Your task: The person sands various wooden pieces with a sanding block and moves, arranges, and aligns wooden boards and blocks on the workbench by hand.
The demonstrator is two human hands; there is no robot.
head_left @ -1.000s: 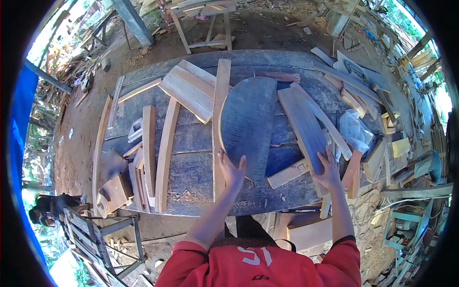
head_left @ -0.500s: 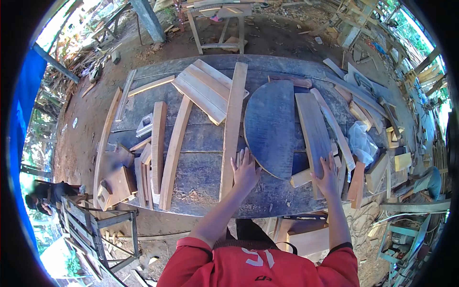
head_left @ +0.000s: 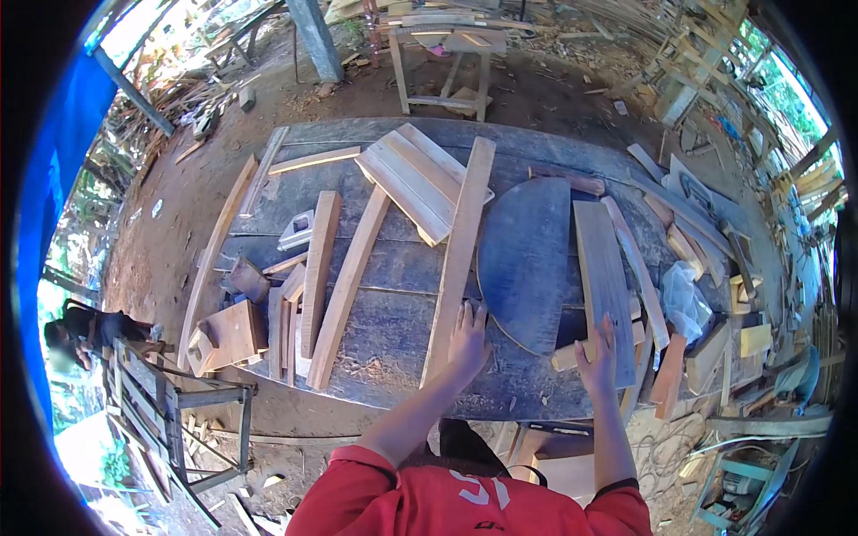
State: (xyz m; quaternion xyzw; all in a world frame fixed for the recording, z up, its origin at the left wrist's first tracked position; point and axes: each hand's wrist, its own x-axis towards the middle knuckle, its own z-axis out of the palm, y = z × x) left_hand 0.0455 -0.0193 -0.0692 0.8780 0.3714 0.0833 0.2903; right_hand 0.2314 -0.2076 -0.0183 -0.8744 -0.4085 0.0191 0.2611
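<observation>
Half-round dark board (head_left: 527, 263): flat on tabletop (head_left: 402, 322), between long pale plank (head_left: 463, 255) and broad plank (head_left: 606, 286). Left hand (head_left: 468, 339): fingers extended, at long pale plank's right edge; contact hard to confirm. Right hand (head_left: 597, 362): thumb and fingers spread, over broad plank's left edge. Clear plastic bag (head_left: 685, 304): farther right.

Around the tabletop (head_left: 398, 330), the dirt floor (head_left: 174, 237) is strewn with wood scraps (head_left: 189, 152). Beyond the tabletop, a wooden stand (head_left: 399, 76) and grey post (head_left: 315, 40) are seen; left of the tabletop, a blue tarp (head_left: 54, 170) is hung.
</observation>
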